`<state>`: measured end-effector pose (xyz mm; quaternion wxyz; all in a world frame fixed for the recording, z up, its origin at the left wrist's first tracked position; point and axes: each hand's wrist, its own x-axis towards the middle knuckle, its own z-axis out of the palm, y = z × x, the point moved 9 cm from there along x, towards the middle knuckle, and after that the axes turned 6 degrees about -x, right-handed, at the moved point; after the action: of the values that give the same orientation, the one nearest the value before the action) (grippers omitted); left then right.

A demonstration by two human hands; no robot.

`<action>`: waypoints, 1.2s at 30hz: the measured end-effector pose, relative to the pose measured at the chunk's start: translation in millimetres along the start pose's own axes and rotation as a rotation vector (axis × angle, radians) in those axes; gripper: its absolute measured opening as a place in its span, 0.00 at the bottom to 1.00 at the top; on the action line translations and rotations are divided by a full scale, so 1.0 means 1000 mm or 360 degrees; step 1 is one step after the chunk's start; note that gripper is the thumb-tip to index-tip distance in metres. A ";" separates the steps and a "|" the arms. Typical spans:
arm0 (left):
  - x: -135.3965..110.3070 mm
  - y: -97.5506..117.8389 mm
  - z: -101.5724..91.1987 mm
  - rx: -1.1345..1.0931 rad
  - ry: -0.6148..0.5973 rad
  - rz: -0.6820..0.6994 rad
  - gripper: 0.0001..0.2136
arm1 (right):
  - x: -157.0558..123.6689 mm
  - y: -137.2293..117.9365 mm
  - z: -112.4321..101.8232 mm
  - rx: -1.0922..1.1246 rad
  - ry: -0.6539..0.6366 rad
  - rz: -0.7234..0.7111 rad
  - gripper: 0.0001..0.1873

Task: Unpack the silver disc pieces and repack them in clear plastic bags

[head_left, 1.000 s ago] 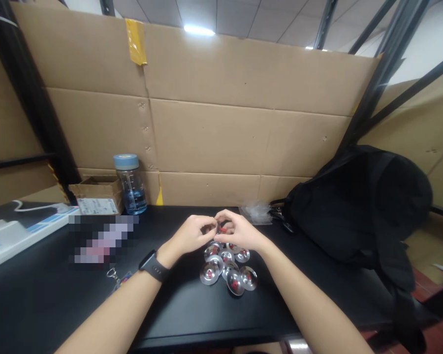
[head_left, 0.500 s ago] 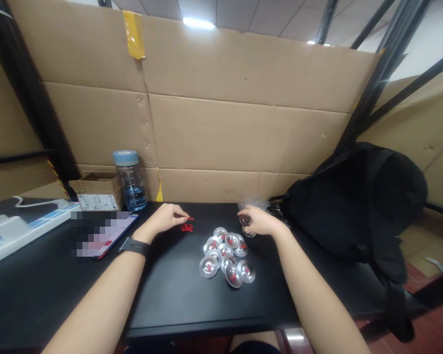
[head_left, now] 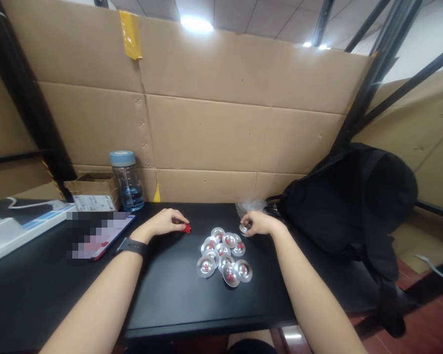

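My left hand (head_left: 167, 222), with a dark watch on the wrist, is at the back of the black table. Its thumb and fingertips close on a small bunch of red cord loops (head_left: 186, 228). To the right, my right hand (head_left: 261, 224) grips a shiny metal disc (head_left: 244, 228) by its edge, partly hidden by the fingers. Between the hands and nearer me lies a loose, overlapping pile of several round silver discs (head_left: 205, 267) with raised middles, like small cymbals. Bits of red show at the centres of most of them.
Behind my right hand lies a clear plastic bag (head_left: 251, 206), beside a black backpack (head_left: 339, 206). A water bottle (head_left: 128, 182), a small cardboard box (head_left: 92, 191), a phone (head_left: 112, 236) and a white power strip (head_left: 33, 231) stand or lie left. A cardboard wall (head_left: 206, 132) closes the back.
My left fingers have lowered from holding a red loop above the bunch to the bunch itself. My right fingers have shifted on the disc, which now shows more at their tips. The view moved slightly.
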<state>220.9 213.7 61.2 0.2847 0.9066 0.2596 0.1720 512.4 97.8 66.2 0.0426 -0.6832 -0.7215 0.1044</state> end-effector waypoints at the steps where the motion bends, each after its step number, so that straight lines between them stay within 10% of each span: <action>1: 0.000 0.001 0.001 0.0001 -0.0006 0.0004 0.16 | 0.000 0.001 0.001 -0.0001 -0.0017 0.0013 0.27; 13: 0.003 0.007 -0.001 0.0043 0.0164 0.0018 0.15 | -0.011 -0.072 -0.002 0.0202 -0.0035 -0.0525 0.24; 25: 0.001 0.108 0.009 0.0113 0.0349 0.0451 0.08 | -0.004 -0.067 0.003 0.0414 -0.0065 -0.0518 0.14; 36: 0.001 0.130 0.031 0.0077 0.0290 0.0561 0.07 | 0.003 -0.070 -0.009 0.0675 0.0254 -0.0468 0.12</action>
<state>283.9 109.7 115.8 0.2035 0.9253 0.1256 0.2943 446.1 98.8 89.5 0.2562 -0.5531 -0.7692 0.1918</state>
